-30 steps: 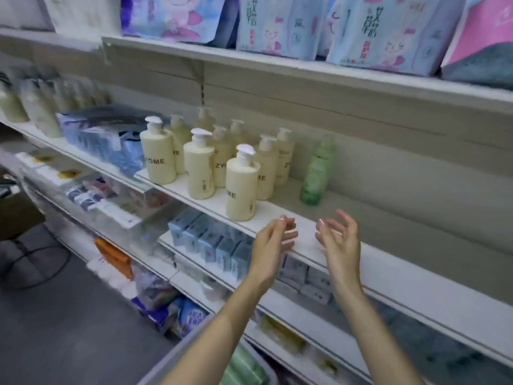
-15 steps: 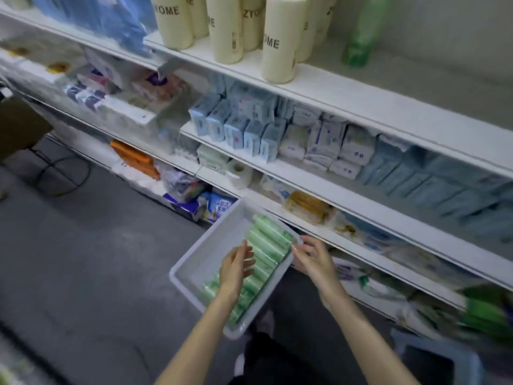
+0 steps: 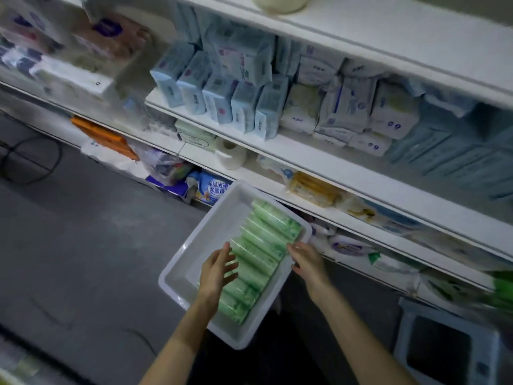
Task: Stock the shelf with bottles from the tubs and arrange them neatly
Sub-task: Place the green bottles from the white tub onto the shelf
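Observation:
A white plastic tub (image 3: pixel 216 226) sits low in front of the shelves and holds a row of several green bottles (image 3: pixel 263 240) lying on their sides. My left hand (image 3: pixel 218 269) hovers over the bottles near the row's middle with its fingers spread and straight, holding nothing. My right hand (image 3: pixel 306 259) reaches in at the tub's right rim, fingers extended toward the bottles' ends; whether it touches one is unclear. At the top edge the base of a cream pump bottle (image 3: pixel 280 2) stands on the white upper shelf (image 3: pixel 388 31).
Below that shelf, blue and white tissue packs (image 3: pixel 238 104) fill the middle shelf. A toilet roll (image 3: pixel 231 154) and assorted packets lie on the lower shelves. A grey-blue stool (image 3: pixel 444 354) stands at lower right. Grey floor (image 3: pixel 83 245) extends left.
My view has dropped from the upper shelf to the tub. Both hands came down from the shelf edge to the tub, and the left hand has shifted further over the green bottles.

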The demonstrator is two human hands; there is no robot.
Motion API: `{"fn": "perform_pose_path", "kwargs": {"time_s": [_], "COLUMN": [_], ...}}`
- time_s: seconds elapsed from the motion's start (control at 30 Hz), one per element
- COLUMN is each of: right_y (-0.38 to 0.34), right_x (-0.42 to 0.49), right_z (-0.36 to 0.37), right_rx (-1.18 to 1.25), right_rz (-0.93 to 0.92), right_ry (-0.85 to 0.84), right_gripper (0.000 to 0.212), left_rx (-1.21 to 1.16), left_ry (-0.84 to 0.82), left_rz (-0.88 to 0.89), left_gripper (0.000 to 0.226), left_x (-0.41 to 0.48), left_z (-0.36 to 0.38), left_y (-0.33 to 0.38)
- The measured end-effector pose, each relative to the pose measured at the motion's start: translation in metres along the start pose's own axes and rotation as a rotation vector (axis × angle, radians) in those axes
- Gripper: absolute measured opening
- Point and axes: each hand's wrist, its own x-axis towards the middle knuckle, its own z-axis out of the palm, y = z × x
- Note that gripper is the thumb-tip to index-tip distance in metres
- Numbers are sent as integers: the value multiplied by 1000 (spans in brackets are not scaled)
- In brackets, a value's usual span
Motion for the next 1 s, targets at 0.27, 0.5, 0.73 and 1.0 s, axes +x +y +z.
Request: {"fn": "perform_pose_path", "kwargs": {"time_s": [0.27,0.5,0.73,1.0], "right_y": [33,69,86,99], "right_x": [65,122,175,198], "right_z": [6,27,52,65], "right_rx": [21,117,40,-16], "right_rz": [20,-50,-256,-369], "right_ry": [208,486,634,792], "right_gripper": [41,44,74,77], "left_rx": [120,257,308,380], "left_ry": [-120,-266,-350,-355], "left_rz": [-25,79,161,211], "left_gripper": [40,41,41,70], "left_x": [93,178,253,289], "left_z": [9,27,63,87], "left_y": [12,17,-9,-29]}}
